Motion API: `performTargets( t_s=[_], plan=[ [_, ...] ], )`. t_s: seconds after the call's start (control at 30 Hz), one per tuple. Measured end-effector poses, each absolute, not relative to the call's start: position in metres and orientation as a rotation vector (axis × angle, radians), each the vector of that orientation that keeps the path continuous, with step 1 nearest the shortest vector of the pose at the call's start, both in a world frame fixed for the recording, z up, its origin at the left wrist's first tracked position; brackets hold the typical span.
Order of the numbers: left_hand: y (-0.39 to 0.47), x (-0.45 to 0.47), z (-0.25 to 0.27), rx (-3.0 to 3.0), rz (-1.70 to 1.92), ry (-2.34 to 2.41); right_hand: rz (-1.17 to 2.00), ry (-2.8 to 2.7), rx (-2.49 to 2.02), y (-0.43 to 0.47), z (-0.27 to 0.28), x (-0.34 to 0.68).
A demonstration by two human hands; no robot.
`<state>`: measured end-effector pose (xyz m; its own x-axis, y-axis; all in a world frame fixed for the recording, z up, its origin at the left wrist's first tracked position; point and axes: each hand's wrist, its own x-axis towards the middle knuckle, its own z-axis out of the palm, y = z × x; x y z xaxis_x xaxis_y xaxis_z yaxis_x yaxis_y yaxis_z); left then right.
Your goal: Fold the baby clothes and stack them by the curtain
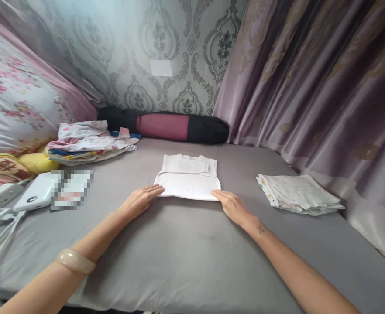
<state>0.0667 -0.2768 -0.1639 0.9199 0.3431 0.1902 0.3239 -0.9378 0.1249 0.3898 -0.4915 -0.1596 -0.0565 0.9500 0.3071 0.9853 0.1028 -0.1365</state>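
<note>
A white garment, seemingly a small shirt, lies partly folded on the grey bed sheet. What looks like a sleeve lies across its upper part, and a fold line runs across the middle. My left hand is closed at the garment's near left corner, fingers together on the edge. At the near right corner, my right hand holds the edge in the same way, fingertips on the cloth. Both thumbs are mostly hidden. A pale bangle circles my left forearm.
Folded patterned cloths are stacked at right. Another clothes pile lies at back left, before a black and maroon roll. At left are a white power bank, a power strip, cables and a blurred flat object.
</note>
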Motion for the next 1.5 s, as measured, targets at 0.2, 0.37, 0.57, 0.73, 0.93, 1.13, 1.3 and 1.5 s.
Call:
performTargets(
  t_s=[0.2,0.37,0.57,0.73,0.93,1.13,1.3,1.5],
  plan=[
    [-0.301,0.054,-0.134,2.936,0.259,0.477,-0.123,-2.15,-1.86,-0.515,-0.133,0.381],
    [-0.328,0.03,-0.114,2.812,0.152,0.439,0.165,-2.227,-1.901,-0.552,-0.11,0.366],
    [-0.326,0.035,-0.115,2.511,0.211,0.771,0.413,-2.019,-1.98,-0.549,-0.096,0.368],
    [-0.305,0.067,-0.123,2.166,0.545,0.978,0.407,-1.632,-2.117,-0.512,-0.102,0.384],
    [-0.28,0.109,-0.131,2.099,0.708,1.222,0.253,-1.331,-2.198,-0.466,-0.123,0.407],
    [-0.255,0.141,-0.145,2.214,0.607,1.413,0.181,-1.256,-2.363,-0.429,-0.137,0.42],
    [-0.246,0.154,-0.15,2.287,0.537,1.492,0.155,-1.193,-2.513,-0.414,-0.141,0.42],
    [-0.244,0.164,-0.151,2.342,0.51,1.556,0.116,-1.129,-2.6,-0.403,-0.143,0.411]
  ],
)
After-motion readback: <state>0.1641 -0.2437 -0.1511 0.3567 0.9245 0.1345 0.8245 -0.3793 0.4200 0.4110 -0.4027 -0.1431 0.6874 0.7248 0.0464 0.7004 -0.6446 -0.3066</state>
